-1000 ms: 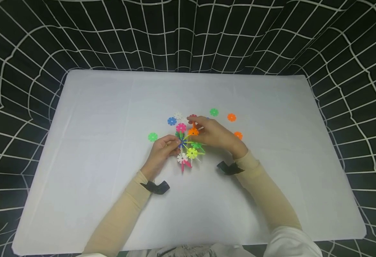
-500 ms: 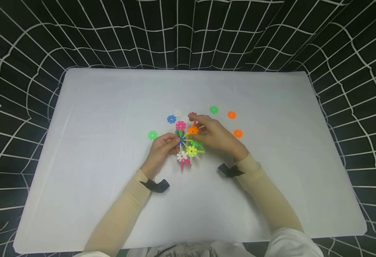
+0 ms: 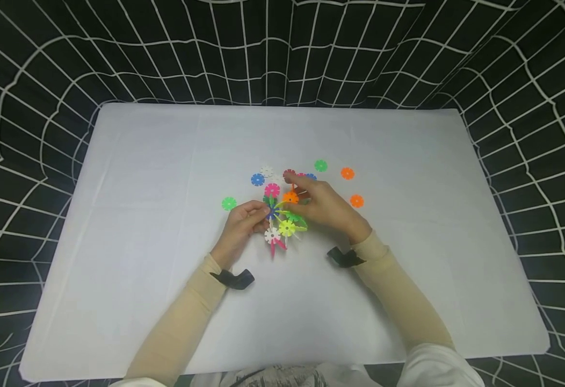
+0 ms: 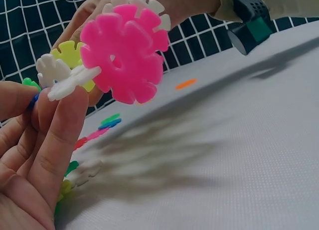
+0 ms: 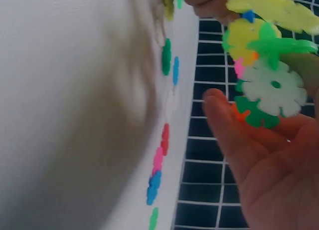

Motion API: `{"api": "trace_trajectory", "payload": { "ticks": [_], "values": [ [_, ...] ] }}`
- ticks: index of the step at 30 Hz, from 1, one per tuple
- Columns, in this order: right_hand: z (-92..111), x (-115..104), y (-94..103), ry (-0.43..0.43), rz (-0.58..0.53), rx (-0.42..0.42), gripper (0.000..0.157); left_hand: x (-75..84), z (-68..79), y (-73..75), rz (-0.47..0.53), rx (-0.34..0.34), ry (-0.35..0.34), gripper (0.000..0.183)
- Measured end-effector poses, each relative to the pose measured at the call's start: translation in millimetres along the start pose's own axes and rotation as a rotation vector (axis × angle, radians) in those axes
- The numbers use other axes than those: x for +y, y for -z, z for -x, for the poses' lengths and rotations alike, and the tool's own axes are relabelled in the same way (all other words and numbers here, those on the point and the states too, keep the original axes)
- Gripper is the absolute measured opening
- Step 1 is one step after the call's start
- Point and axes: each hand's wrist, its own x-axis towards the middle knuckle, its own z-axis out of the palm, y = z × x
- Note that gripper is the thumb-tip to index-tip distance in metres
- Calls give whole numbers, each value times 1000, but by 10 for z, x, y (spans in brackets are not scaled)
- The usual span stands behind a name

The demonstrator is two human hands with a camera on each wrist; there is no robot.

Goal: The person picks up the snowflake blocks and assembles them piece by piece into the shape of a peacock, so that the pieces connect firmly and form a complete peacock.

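Observation:
Between the two hands is a cluster of interlocked plastic snowflake discs (image 3: pixel 287 228) in white, yellow, green, pink, orange and blue. My left hand (image 3: pixel 244 219) pinches it at a dark blue disc (image 3: pixel 273 212) between thumb and fingers. On the cluster's far right side, my right hand (image 3: pixel 325 201) has thumb and fingers around an orange disc (image 3: pixel 290 197), with the index finger stretched out beyond it. A large pink disc (image 4: pixel 122 55) faces the left wrist view. In the right wrist view a whitish disc (image 5: pixel 274 85) partly hides the right fingers, so their exact contact is obscured.
Loose discs lie on the white table (image 3: pixel 166 161) beyond the hands: green (image 3: pixel 320 165), orange (image 3: pixel 347 173), another orange (image 3: pixel 356 201), blue (image 3: pixel 258 179) and white (image 3: pixel 266 171). A single green disc (image 3: pixel 229 203) lies left of the left hand. Dark white-gridded cloth (image 3: pixel 244 59) surrounds the table.
Both hands keep nearly the same place on the cluster. The right hand has shifted slightly, showing more of the pink and blue discs behind it.

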Motion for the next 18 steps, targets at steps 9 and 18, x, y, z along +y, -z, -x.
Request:
{"api": "trace_trajectory", "payload": {
  "ticks": [9, 18],
  "values": [
    [37, 5, 132, -30, -105, -38, 58, -18, -13, -7, -11, 5, 2, 6],
    [31, -55, 126, -67, -86, -67, 71, -20, -5, -14, -17, 3, -9, 6]
  ]
}}
